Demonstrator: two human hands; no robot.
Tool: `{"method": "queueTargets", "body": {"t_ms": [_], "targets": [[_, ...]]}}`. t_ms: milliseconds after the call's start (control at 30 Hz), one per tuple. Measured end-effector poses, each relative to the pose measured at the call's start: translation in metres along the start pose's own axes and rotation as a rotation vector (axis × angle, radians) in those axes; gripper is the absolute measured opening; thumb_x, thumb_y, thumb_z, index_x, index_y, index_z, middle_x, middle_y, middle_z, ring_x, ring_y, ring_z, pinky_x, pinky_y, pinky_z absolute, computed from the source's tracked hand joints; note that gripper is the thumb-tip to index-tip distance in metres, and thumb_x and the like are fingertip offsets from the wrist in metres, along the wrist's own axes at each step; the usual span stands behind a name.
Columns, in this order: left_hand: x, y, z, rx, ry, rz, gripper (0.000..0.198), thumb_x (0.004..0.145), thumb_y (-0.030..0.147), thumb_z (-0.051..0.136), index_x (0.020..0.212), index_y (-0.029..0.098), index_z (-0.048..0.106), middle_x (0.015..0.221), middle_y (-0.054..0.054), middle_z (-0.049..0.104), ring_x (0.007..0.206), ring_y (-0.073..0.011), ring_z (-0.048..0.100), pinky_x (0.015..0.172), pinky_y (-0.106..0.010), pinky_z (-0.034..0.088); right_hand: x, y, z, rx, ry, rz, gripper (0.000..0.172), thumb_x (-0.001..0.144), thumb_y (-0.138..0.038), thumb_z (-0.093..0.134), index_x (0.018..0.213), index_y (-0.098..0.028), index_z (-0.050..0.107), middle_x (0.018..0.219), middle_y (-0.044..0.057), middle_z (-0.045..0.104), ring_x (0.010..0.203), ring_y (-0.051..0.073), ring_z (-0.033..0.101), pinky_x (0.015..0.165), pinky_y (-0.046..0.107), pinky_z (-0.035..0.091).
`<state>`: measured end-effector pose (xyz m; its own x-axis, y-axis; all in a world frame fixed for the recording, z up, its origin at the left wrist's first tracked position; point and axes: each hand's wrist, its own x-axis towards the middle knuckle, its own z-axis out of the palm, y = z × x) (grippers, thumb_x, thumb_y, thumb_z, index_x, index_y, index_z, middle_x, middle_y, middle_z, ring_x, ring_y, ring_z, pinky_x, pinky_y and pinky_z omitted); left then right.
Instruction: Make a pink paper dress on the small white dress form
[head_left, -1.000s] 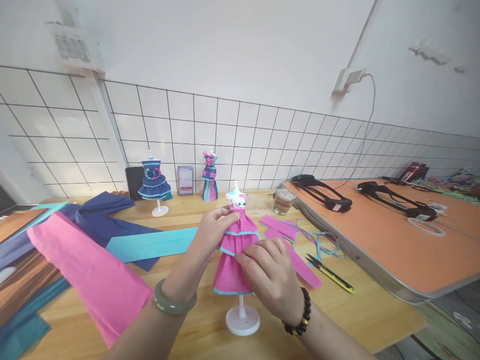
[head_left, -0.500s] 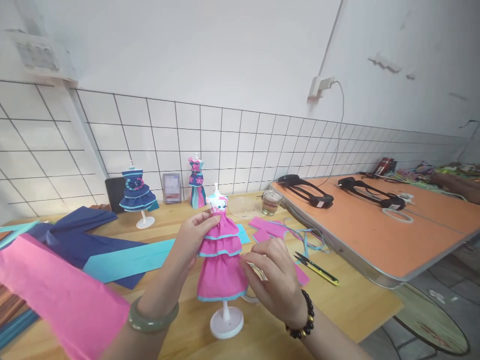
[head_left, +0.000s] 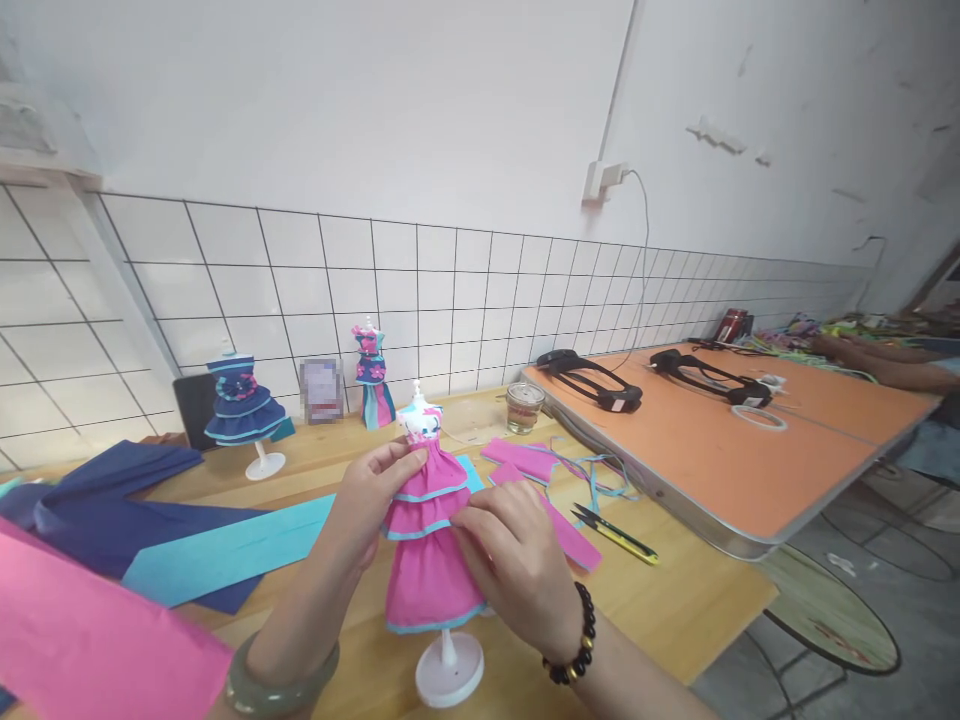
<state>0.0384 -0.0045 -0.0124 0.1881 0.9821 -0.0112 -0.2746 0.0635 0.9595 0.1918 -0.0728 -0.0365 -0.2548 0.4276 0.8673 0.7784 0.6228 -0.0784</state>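
Observation:
A pink tiered doll dress (head_left: 431, 580) with light blue trim sits on a small white mannequin (head_left: 421, 422), upright on its round white base. My left hand (head_left: 375, 495) grips the dress at the waist, the thumb in front and the other fingers partly hidden behind. At the dress's right side, my right hand (head_left: 514, 560) has thumb and fingers pinched on the blue-trimmed edge of the middle ruffle. Its fingertips partly cover that edge.
Behind stand a navy dress on a mannequin (head_left: 244, 400) and another dressed mannequin (head_left: 371, 375). Cut cloth (head_left: 232, 545) lies left; thread snips (head_left: 600, 520), a yellow cutter (head_left: 630, 545) and a glass (head_left: 525, 408) lie right. Another person's arm (head_left: 885, 362) reaches over the orange table (head_left: 675, 460).
My right hand has come in closer to the dress, and its fingers now meet the middle ruffle's edge. My left hand keeps its hold. The camera has turned slightly right.

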Motion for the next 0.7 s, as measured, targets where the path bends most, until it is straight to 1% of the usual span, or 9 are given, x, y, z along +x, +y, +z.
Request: {"method": "queueTargets", "body": {"t_ms": [167, 233, 300, 367, 433, 500, 533, 633, 700], "targets": [[-0.001, 0.002, 0.003, -0.004, -0.015, -0.024, 0.026, 0.059, 0.035, 0.078, 0.073, 0.016, 0.067, 0.068, 0.0, 0.068, 0.062, -0.0133, 0.059, 0.058, -0.022, 0.045, -0.005, 0.004, -0.001, 0.013, 0.041, -0.026, 0.016, 0.085, -0.007, 0.051, 0.092, -0.019, 0.059, 0.077, 0.003, 0.065, 0.068, 0.015, 0.056, 0.063, 0.03, 0.039], [-0.001, 0.001, 0.003, -0.002, -0.02, -0.017, 0.025, 0.06, 0.035, 0.078, 0.072, 0.016, 0.067, 0.069, 0.0, 0.068, 0.062, -0.0129, 0.059, 0.058, -0.022, 0.044, -0.008, 0.004, -0.002, 0.031, 0.034, -0.027, 0.017, 0.085, -0.006, 0.05, 0.092, -0.019, 0.059, 0.077, 0.004, 0.065, 0.068, 0.015, 0.056, 0.063, 0.03, 0.039], [0.0, 0.0, 0.002, -0.004, -0.025, -0.009, 0.024, 0.061, 0.035, 0.077, 0.073, 0.016, 0.067, 0.068, 0.0, 0.068, 0.061, -0.0123, 0.059, 0.057, -0.022, 0.044, -0.01, 0.004, -0.004, 0.075, 0.007, -0.026, 0.017, 0.084, -0.007, 0.052, 0.092, -0.02, 0.059, 0.079, 0.004, 0.063, 0.07, 0.015, 0.056, 0.063, 0.031, 0.041], [0.0, -0.001, 0.001, -0.004, -0.035, -0.003, 0.024, 0.063, 0.035, 0.076, 0.075, 0.016, 0.067, 0.071, 0.0, 0.068, 0.062, -0.0124, 0.059, 0.058, -0.022, 0.044, -0.009, 0.005, -0.007, 0.163, 0.006, 0.012, 0.015, 0.083, -0.01, 0.055, 0.093, -0.02, 0.059, 0.082, 0.006, 0.062, 0.075, 0.017, 0.056, 0.066, 0.032, 0.043], [-0.001, -0.002, 0.001, 0.009, -0.069, 0.015, 0.023, 0.065, 0.034, 0.074, 0.078, 0.017, 0.067, 0.081, -0.002, 0.07, 0.067, -0.0139, 0.06, 0.061, -0.024, 0.046, -0.005, 0.008, -0.009, 0.282, 0.044, 0.127, 0.013, 0.083, -0.014, 0.056, 0.095, -0.02, 0.058, 0.086, 0.007, 0.061, 0.082, 0.019, 0.057, 0.07, 0.034, 0.046], [-0.003, -0.003, 0.002, 0.048, -0.122, 0.054, 0.023, 0.068, 0.034, 0.072, 0.081, 0.017, 0.068, 0.1, -0.006, 0.069, 0.079, -0.0179, 0.063, 0.068, -0.027, 0.048, 0.0, 0.013, -0.009, 0.399, 0.069, 0.321, 0.012, 0.084, -0.02, 0.057, 0.097, -0.02, 0.058, 0.09, 0.007, 0.06, 0.087, 0.02, 0.057, 0.075, 0.036, 0.047], [-0.005, -0.003, 0.004, 0.073, -0.149, 0.082, 0.022, 0.069, 0.034, 0.072, 0.082, 0.017, 0.068, 0.111, -0.007, 0.066, 0.087, -0.0209, 0.063, 0.073, -0.029, 0.048, 0.004, 0.016, -0.008, 0.464, 0.054, 0.434, 0.014, 0.085, -0.024, 0.057, 0.098, -0.021, 0.058, 0.093, 0.007, 0.061, 0.089, 0.021, 0.057, 0.077, 0.037, 0.047], [-0.008, -0.004, 0.008, 0.161, -0.195, 0.178, 0.022, 0.07, 0.034, 0.07, 0.086, 0.018, 0.069, 0.13, -0.009, 0.056, 0.113, -0.0299, 0.054, 0.086, -0.034, 0.046, 0.014, 0.023, -0.005, 0.716, -0.089, 0.725, 0.026, 0.083, -0.037, 0.06, 0.104, -0.021, 0.06, 0.106, 0.009, 0.062, 0.097, 0.023, 0.057, 0.082, 0.04, 0.047], [-0.009, -0.004, 0.009, 0.23, -0.216, 0.238, 0.02, 0.071, 0.032, 0.069, 0.085, 0.018, 0.069, 0.132, -0.01, 0.053, 0.123, -0.0325, 0.046, 0.094, -0.038, 0.041, 0.02, 0.024, -0.004, 0.875, -0.178, 0.81, 0.029, 0.081, -0.041, 0.062, 0.101, -0.02, 0.061, 0.109, 0.01, 0.063, 0.101, 0.024, 0.058, 0.084, 0.04, 0.047]]}}
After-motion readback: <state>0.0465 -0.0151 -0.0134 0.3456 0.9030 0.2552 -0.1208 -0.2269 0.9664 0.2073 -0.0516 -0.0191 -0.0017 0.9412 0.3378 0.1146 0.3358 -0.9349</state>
